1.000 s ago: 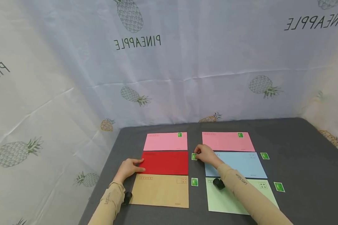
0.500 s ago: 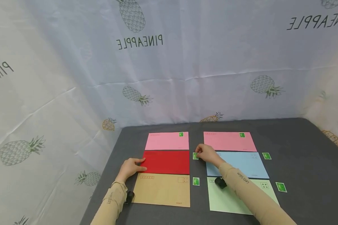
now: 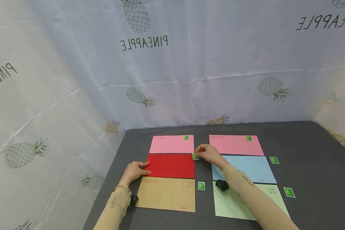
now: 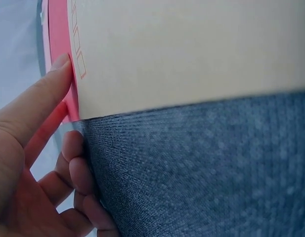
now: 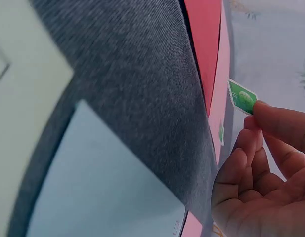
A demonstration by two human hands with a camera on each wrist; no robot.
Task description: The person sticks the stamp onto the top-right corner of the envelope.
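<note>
My left hand [image 3: 132, 172] rests at the left end of a red envelope [image 3: 172, 166], its thumb and index finger spread on the edge. In the left wrist view the thumb [image 4: 41, 101] lies straight on the red paper while the other fingers hang loosely bent. Between thumb and fingertips my right hand [image 3: 210, 154] pinches a green stamp [image 3: 195, 156] at the red envelope's upper right corner. The right wrist view has this stamp [image 5: 242, 98] raised off the table and tilted, held by one corner.
Pink envelopes [image 3: 172, 145] [image 3: 233, 145], each with a stamp, lie behind. A tan envelope [image 3: 166, 195], a blue envelope [image 3: 247, 169] and a pale green envelope [image 3: 230, 203] lie nearer. Loose stamps [image 3: 201, 186] [image 3: 274, 160] [image 3: 289, 192] lie on the dark table [image 3: 310, 150].
The right hand has lifted the stamp from the table between the two columns and carried it left and slightly back to the red envelope's corner. The left hand stays on the envelope.
</note>
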